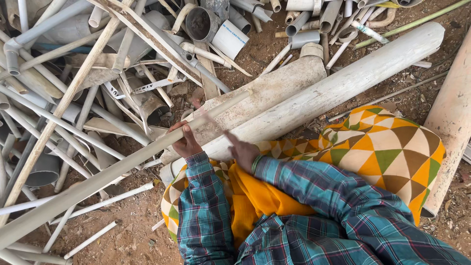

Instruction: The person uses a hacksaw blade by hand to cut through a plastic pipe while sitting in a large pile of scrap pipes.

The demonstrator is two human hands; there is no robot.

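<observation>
- Down on the dirt ground [132, 221], among scrap plastic piping, we see our left hand [185, 142] wrapped around a long, thin, dirty pipe [98, 181] — its grip is closed on it.
- That pipe slants from the lower left up toward the middle, lying across two thick pale pipes [314, 98].
- Our right hand [243, 152] rests on the nearer thick pipe, fingers spread — its grip holds nothing.
- Blue plaid sleeves [314, 191] cover both arms, over orange patterned cloth [387, 152].
- A heap of loose pipes [73, 88] lies at left.
</observation>
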